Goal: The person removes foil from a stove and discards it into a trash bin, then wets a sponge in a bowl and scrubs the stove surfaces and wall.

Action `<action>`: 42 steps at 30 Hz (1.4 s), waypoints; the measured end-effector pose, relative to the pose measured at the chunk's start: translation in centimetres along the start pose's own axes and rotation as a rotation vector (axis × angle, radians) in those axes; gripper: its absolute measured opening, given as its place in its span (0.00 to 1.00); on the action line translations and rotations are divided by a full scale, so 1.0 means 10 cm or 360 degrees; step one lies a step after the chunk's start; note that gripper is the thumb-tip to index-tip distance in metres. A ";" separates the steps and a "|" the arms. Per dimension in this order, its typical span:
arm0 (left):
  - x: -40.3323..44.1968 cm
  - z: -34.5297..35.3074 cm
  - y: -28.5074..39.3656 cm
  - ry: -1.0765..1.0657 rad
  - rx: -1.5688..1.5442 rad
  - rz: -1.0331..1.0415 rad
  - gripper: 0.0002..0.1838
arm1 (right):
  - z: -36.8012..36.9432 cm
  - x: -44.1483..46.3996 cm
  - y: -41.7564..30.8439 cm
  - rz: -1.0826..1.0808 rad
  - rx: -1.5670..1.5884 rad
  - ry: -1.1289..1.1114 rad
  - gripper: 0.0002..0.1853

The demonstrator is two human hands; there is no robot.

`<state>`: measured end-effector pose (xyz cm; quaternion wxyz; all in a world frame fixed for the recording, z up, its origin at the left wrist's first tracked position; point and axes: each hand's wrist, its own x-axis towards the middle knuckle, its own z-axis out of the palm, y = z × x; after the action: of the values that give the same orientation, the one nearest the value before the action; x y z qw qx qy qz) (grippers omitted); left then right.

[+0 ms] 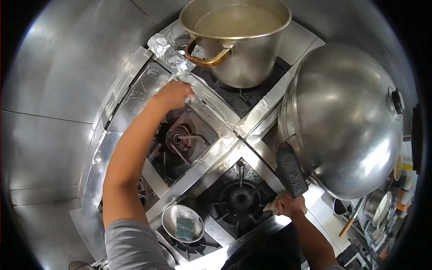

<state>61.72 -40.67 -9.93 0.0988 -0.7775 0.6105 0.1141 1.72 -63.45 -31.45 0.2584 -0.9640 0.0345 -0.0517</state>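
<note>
My left hand (176, 94) is stretched far across the stove, closed and pressed to the soapy metal strip (209, 103) beside the back burner (179, 137). A bit of something pale shows at its fingertips; what it is I cannot make out. At the stove's front edge my right hand (291, 205) is closed on a beige cloth (272, 206), just below the black handle (290, 170) of a large domed pan. A small bowl (168, 223) of suds holds a green scouring pad (185, 228) near my left elbow.
A big stockpot (249, 58) of cloudy liquid stands on the rear burner. The domed lid (346, 121) fills the right side. Crumpled foil (173, 51) lies behind my left hand. A front burner (241, 195) lies between my arms. Pans and utensils (378, 207) crowd the lower right.
</note>
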 end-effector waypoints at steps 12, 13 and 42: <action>0.06 -0.09 0.83 0.0299 -0.0463 -0.0029 0.10 | 0.01 0.02 -0.07 0.0181 -0.0069 -0.0034 0.04; -0.04 -0.18 1.02 0.0568 -0.0444 -0.0251 0.09 | -0.04 0.08 -0.11 0.0141 -0.0075 -0.0002 0.04; -0.10 1.04 2.85 0.0962 -0.0311 -0.1502 0.12 | -0.36 0.27 -0.12 -0.0251 0.0166 0.0191 0.08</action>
<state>33.16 -43.37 -19.94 -0.1123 -0.9697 0.1848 -0.1140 4.00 -64.47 -27.51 0.3009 -0.9441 -0.0288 -0.1312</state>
